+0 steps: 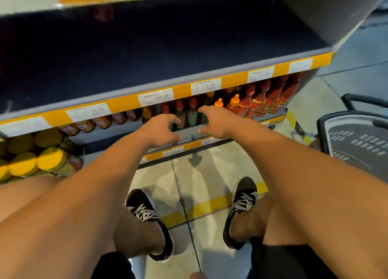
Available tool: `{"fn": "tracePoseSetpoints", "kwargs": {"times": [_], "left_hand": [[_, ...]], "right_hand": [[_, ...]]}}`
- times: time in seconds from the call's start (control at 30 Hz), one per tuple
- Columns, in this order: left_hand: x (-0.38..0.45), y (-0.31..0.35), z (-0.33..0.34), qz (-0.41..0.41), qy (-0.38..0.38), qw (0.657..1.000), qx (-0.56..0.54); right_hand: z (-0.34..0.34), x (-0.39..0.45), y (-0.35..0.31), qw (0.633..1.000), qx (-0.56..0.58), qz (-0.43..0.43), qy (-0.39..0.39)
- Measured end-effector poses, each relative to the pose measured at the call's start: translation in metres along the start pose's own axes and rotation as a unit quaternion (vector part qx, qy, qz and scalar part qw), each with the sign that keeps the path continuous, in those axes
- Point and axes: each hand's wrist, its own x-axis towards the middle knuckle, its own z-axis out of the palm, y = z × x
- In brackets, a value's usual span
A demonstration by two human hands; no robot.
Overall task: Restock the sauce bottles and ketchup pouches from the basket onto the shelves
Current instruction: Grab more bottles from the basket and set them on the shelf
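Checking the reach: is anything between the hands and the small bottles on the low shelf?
Nothing visible. The left hand and right hand hang open just before the green-labelled bottles, under the price-tag rail.

price tag [88, 111] reading 10.00, price tag [156, 97] reading 6.50, price tag [206, 86] reading 7.50, all on shelf edge [123, 105]

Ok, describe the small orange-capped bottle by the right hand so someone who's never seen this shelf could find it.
Start at the yellow shelf edge and find the 7.50 price tag. Directly below it, just beyond the right hand, stands the orange-capped bottle. It is the shortest orange-topped one, with green-bodied bottles on its left and taller red sauce bottles further right.
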Motion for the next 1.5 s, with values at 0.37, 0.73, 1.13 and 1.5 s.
{"fn": "tracePoseSetpoints", "kwargs": {"times": [0.37, 0.73, 1.13, 1.5], "left_hand": [[-0.124, 0.116, -0.067, 0.217, 0.104, 0.970, -0.037], [-0.184, 0.324, -0.038, 0.423, 0.073, 0.899, -0.088], [-0.120, 0.451, 0.170, 0.363, -0.146, 0.920, -0.012], [-0.058, 0.423, 0.310, 0.261, -0.230, 0.934, 0.077]], "right_hand": [[-0.061, -0.213, -0.009, 0.957, 0.112, -0.104, 0.245], [-0.041, -0.437, 0.098, 0.799, 0.244, 0.042, 0.548], [0.075, -0.485, 0.260, 0.804, 0.269, 0.328, 0.417], [0.142, -0.419, 0.356, 0.835, 0.283, 0.408, 0.239]]}}
